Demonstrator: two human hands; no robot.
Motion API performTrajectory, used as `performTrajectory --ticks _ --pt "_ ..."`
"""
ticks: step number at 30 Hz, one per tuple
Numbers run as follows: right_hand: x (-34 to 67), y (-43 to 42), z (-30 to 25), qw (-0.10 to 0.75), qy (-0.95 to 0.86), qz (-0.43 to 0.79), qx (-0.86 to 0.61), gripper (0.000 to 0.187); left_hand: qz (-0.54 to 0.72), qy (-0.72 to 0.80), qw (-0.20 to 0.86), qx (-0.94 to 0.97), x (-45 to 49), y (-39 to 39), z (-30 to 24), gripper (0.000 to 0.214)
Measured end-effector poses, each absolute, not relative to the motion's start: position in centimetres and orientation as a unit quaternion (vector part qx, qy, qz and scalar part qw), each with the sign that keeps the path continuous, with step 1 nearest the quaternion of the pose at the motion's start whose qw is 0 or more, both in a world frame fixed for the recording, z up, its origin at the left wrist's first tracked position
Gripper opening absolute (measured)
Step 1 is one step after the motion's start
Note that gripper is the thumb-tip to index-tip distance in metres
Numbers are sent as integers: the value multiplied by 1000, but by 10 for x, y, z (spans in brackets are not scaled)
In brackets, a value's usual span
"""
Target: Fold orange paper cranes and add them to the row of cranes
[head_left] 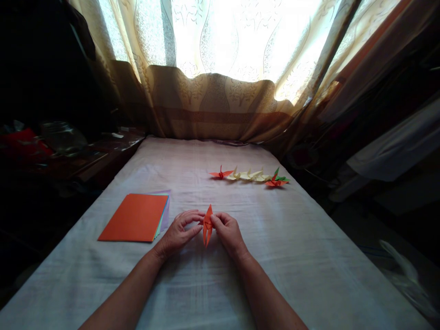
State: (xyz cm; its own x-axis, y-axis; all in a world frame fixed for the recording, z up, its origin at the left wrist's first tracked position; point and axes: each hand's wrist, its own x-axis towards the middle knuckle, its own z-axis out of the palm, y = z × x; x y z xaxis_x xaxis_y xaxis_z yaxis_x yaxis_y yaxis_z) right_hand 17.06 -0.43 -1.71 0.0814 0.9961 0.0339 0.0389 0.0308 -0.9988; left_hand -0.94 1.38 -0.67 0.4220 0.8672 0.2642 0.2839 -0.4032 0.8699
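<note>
Two bare forearms enter from the bottom edge, both uncovered up to the frame limit; no sleeve or cuff in view. Left hand [178, 233]: no ring, watch or band on what shows, wrist bare. Right hand [229, 233]: likewise unadorned, wrist bare, no glove. Fingers [190, 215] look short and rounded at the tips; nails too small and dim to tell length or polish. Backlight from the window leaves the forearms in shadow, so finer surface detail is unreadable.
</note>
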Motion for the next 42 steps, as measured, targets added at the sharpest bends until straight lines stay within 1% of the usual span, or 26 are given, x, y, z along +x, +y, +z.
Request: performTrajectory --ticks 3,7,14,19,22,27,31,35,38,42 --pt "169 -4 -18 523 -491 455 -527 29 389 398 409 724 -6 12 -8 18" --pt "167 -5 -18 537 -486 445 -526 27 401 423 450 676 -4 10 -10 24" --pt "168 -3 -25 567 -460 461 -505 40 405 442 496 628 -2 11 -8 28" --pt "173 -3 -25 556 -481 426 -527 42 403 451 520 603 -1 10 -1 38" --pt "176 -5 -23 528 -525 371 -554 38 401 461 512 604 -1 9 1 40" --pt "179 -8 -20 486 -569 284 -599 28 400 487 466 622 0 10 -6 36" --pt "180 -10 -19 448 -584 253 -628 23 385 518 393 655 1 11 -15 32" --pt "181 -10 -21 414 -622 209 -631 13 356 545 310 693 1 11 -17 28" --pt "183 -9 -24 424 -657 139 -608 13 350 535 263 723 2 11 -16 24" --pt "182 -10 -19 476 -664 66 -572 12 342 525 230 745 3 13 -16 22"
